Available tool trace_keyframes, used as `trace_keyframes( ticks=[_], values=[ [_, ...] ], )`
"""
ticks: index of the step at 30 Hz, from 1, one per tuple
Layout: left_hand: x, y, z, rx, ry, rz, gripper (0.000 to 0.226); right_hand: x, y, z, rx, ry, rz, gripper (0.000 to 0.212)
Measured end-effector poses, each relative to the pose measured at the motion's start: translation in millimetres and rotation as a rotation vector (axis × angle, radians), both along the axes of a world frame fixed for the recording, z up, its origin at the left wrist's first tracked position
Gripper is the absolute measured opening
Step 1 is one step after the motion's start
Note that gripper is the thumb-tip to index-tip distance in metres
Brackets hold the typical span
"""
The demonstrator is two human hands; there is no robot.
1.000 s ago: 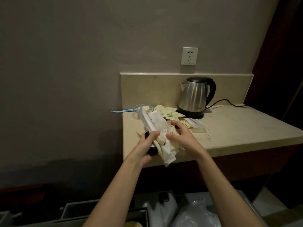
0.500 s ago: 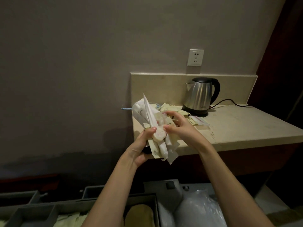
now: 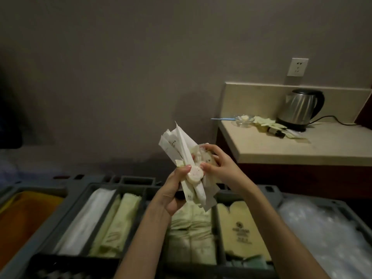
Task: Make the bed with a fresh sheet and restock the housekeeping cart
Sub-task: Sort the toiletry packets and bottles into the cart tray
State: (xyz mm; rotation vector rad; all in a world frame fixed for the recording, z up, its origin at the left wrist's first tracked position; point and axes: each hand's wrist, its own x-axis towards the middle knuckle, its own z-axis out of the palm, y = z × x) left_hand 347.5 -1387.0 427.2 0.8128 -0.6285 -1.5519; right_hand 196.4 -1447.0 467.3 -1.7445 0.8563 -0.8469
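- The left hand (image 3: pixel 171 190) clamps the lower end of a bundle of wrapped amenity packets (image 3: pixel 181 154), thumb pressed on a small round wrapped item at the front.
- The right hand (image 3: pixel 218 168) holds the same bundle from the right side, fingers curled over its middle, thumb tip close to the left thumb; the two hands are together on the bundle.
- The bundle's long axis runs steeply up, leaning a little up-left, with the loose tips fanned above both hands and the lower ends hanging below the left thumb.
- The housekeeping cart tray (image 3: pixel 149 190) lies directly below the hands; its divided compartments run away from the person, so their length roughly crosses the bundle's upright axis.
- The compartments right under the bundle hold pale green folded packs (image 3: pixel 190 234) and tan packs (image 3: pixel 239 228); white packets (image 3: pixel 88 214) fill one further left.
- Judgement: the bundle probably has to tip down flat and lengthwise into a compartment; the left hand, lower, is nearer the tray.
- The counter (image 3: pixel 302 150), with kettle (image 3: pixel 302 107) and leftover sachets (image 3: pixel 263 125), lies well apart, up-right.
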Motion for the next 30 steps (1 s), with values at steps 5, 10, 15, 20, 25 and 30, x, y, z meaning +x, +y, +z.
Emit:
trace_keyframes(
  ticks=[5, 10, 15, 20, 25, 30],
  values=[
    [89.1, 110.4, -37.2, 0.021, -0.004, -0.061, 0.084, 87.8, 112.7, -37.3, 0.058, -0.011, -0.046, 0.041],
    [151.1, 204.1, -70.0, 0.08, 0.042, -0.197, 0.064, 149.3, 210.0, -74.9, 0.103, 0.086, -0.095, 0.038],
    [166.0, 260.6, -91.3, 0.134, 0.132, -0.186, 0.071, 166.7, 270.1, -99.1, 0.095, 0.149, -0.104, 0.04],
    [161.9, 287.6, -102.9, 0.207, 0.147, -0.204, 0.047, 158.8, 303.9, -114.1, 0.205, 0.088, -0.182, 0.075],
    [155.5, 293.6, -120.4, 0.212, 0.16, -0.254, 0.085, 146.8, 323.9, -136.6, 0.243, 0.066, -0.283, 0.079],
    [150.7, 302.1, -120.5, 0.191, 0.295, -0.318, 0.082, 130.9, 341.0, -144.9, 0.232, 0.033, -0.303, 0.051]
  ],
)
